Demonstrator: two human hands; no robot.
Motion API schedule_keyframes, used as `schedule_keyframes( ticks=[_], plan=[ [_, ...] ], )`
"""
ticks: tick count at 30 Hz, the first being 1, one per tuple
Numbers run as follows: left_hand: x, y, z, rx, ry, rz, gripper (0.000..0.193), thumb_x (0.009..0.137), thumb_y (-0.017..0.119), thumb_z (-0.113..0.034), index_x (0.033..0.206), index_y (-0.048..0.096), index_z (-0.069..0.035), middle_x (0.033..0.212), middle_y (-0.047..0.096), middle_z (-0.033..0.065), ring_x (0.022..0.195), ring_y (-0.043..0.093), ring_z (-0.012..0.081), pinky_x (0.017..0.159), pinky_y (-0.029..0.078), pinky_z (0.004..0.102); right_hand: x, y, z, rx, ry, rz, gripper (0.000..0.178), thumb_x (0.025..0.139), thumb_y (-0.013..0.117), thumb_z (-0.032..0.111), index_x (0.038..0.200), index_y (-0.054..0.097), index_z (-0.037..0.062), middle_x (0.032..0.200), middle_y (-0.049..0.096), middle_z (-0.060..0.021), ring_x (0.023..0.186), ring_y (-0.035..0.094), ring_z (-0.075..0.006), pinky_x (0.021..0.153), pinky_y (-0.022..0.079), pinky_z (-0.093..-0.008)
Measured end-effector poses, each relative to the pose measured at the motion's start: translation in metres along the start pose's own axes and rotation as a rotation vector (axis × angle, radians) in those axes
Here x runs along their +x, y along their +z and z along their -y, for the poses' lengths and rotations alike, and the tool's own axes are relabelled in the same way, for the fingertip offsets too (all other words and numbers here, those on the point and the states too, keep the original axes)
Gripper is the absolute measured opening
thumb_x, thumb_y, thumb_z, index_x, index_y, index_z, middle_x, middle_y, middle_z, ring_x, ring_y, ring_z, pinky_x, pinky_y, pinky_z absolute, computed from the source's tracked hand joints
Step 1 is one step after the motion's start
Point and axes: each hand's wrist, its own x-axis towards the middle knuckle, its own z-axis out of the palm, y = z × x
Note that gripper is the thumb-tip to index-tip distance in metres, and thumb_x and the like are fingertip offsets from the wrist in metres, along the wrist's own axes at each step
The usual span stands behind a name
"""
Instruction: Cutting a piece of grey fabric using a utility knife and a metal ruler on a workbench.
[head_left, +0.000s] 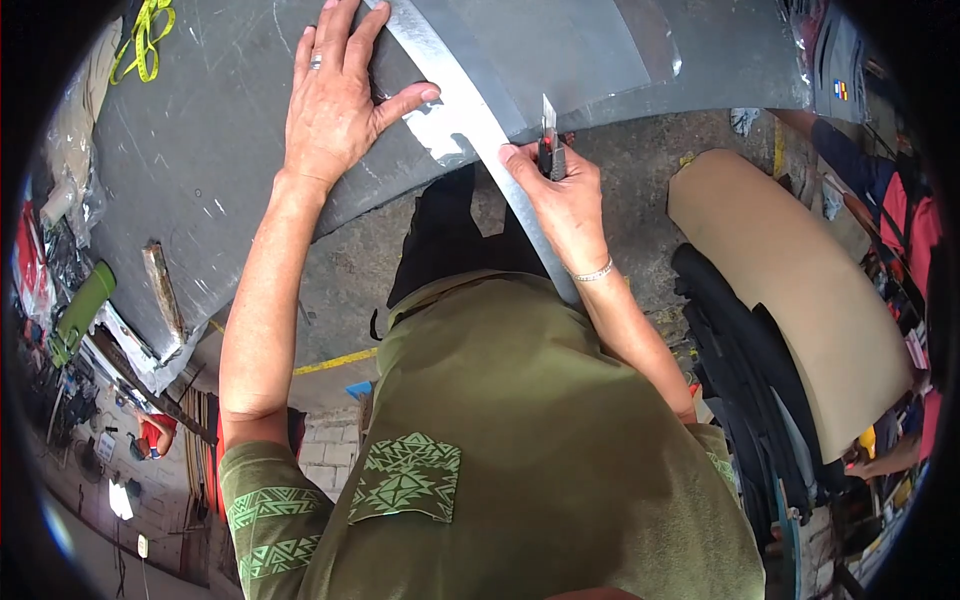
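A long metal straightedge (pixel 460 90) lies slantwise over the dark table and runs past its near edge to my waist. My left hand (pixel 335 105) rests flat on the table left of it, fingers stretched and thumb out to the side; the upper fingertips reach the straightedge. In my closed right hand (pixel 570 195) is a utility knife (pixel 551 145), its blade bared and pointing away from me. The right thumb touches the straightedge near the table's edge. A thin grey, see-through sheet (pixel 570 60) lies on the table to the right of the straightedge.
The dark table (pixel 230 130) carries a yellow measuring tape (pixel 148 40) at far left and a wooden stick (pixel 163 285) nearer me. To the right stand a large tan roll or sheet (pixel 790 270) and folded black material (pixel 735 350). Other people are at both sides.
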Motion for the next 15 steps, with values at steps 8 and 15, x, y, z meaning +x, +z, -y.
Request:
schedule_keyframes(
  ticks=[8, 15],
  plan=[
    [0.0003, -0.0001, 0.0002, 0.008, -0.007, 0.01, 0.106, 0.079, 0.074, -0.068, 0.153, 0.037, -0.001, 0.161, 0.03, 0.0292, 0.152, 0.026, 0.0464, 0.125, 0.02, 0.059, 0.0008, 0.0007, 0.0, -0.016, -0.023, -0.013, 0.021, 0.09, 0.081, 0.019, 0.084, 0.072, 0.0006, 0.067, 0.058, 0.0067, 0.064, 0.049, -0.0021, 0.059, 0.042, -0.0219],
    [-0.0002, -0.0004, -0.0005, 0.028, -0.007, 0.016, 0.106, 0.079, 0.074, -0.068, 0.154, 0.037, -0.001, 0.161, 0.03, 0.029, 0.153, 0.025, 0.0459, 0.125, 0.019, 0.0579, 0.0018, -0.0008, -0.0018, -0.012, -0.042, 0.001, 0.023, 0.091, 0.08, 0.02, 0.083, 0.07, 0.0006, 0.066, 0.057, 0.006, 0.064, 0.047, -0.003, 0.059, 0.041, -0.0231]
  ],
)
